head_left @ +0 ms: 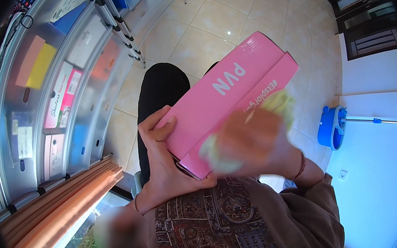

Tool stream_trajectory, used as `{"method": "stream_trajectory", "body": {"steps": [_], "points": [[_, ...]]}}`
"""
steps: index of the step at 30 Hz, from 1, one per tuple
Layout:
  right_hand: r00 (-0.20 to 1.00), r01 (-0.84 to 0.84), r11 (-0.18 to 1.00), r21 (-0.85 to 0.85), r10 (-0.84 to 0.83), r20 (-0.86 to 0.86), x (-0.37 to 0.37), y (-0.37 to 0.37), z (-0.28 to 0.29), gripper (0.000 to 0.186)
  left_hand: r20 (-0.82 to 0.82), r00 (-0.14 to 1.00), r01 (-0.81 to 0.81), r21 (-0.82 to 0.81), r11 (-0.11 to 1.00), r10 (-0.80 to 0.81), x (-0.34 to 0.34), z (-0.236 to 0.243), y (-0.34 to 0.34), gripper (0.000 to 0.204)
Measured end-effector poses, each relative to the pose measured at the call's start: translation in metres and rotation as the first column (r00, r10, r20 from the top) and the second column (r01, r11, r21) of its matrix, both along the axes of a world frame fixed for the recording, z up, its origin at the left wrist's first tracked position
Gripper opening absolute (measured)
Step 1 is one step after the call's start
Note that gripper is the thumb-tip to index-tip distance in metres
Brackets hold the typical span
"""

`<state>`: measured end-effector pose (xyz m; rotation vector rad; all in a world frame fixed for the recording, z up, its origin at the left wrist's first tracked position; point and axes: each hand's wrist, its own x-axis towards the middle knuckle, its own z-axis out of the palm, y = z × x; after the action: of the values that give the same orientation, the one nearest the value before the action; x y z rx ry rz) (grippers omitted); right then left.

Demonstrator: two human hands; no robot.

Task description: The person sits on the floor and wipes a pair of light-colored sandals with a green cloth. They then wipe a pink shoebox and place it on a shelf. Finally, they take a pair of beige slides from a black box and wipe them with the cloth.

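A long pink cardboard box (233,89) with white lettering is held tilted in front of my chest, its far end pointing up and right. My left hand (160,152) grips its near left end from below, thumb on the top face. My right hand (253,142), blurred by motion, presses a pale yellow-green cloth (281,103) against the box's right side edge. Below the box I see my black-clad leg (161,91) and my patterned brown top (209,229).
A metal shelf rack (59,90) with several coloured boxes stands at the left. Orange tubes (62,206) lie along its lower edge. A folded metal ladder (117,21) leans at the top. A blue mop bucket (332,127) with a handle sits on the tiled floor (216,20) at right.
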<state>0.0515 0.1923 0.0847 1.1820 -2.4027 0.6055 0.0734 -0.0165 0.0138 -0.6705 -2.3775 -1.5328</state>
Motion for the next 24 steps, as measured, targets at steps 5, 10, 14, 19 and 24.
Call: {"method": "stream_trajectory", "body": {"steps": [5,10,14,19,24], "points": [[0.783,0.588,0.804,0.09,-0.594,0.184,-0.026,0.051,-0.002,0.03,-0.032,0.999,-0.01,-0.04,0.999,0.009,-0.003,0.008,0.006,0.107],[0.953,0.296,0.942,-0.159,-0.279,0.12,0.006,-0.004,-0.002,0.027,0.027,1.0,0.008,0.005,1.0,-0.008,0.0,0.006,0.008,0.108],[0.94,0.321,0.937,-0.14,-0.297,0.168,0.008,-0.001,0.0,0.031,-0.01,1.0,0.015,0.0,1.0,-0.015,0.002,0.003,0.006,0.107],[0.753,0.654,0.741,-0.153,-0.657,0.031,-0.027,0.062,-0.021,0.026,-0.009,1.0,0.028,-0.028,0.999,-0.028,0.001,0.009,0.006,0.105],[0.524,0.834,0.48,-0.272,-0.843,0.122,-0.066,0.124,-0.032,0.025,-0.024,0.999,0.045,-0.032,0.998,-0.046,0.0,0.009,0.01,0.105]]}}
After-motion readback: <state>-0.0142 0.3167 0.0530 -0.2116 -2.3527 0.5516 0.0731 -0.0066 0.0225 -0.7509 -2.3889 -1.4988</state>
